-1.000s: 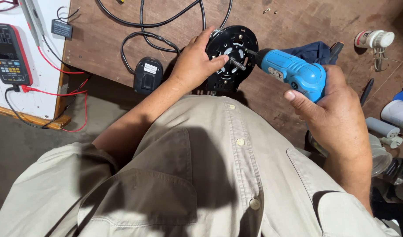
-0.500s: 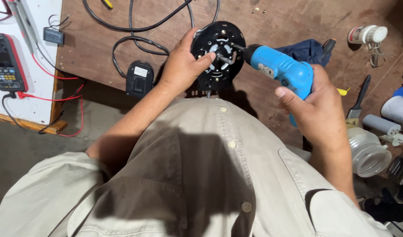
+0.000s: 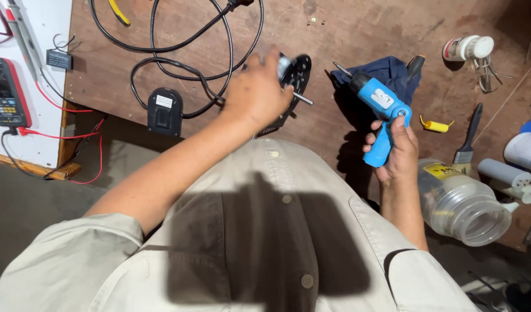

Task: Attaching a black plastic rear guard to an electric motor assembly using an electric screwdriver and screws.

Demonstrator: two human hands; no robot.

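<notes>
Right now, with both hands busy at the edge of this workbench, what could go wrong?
1. The left hand tilts the round black motor part near the bench edge; it might slip and fall.
2. The black cable loops beside that hand and could snag.
3. The right hand holds the blue electric screwdriver near the clear plastic jar, which could get knocked off.

The person wears a light khaki button-front shirt (image 3: 265, 231) with short sleeves, leaving both forearms bare.

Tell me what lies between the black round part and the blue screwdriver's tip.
In the head view, only bare brown bench lies between the black round part and the blue screwdriver; a metal shaft pokes into that gap.
</notes>
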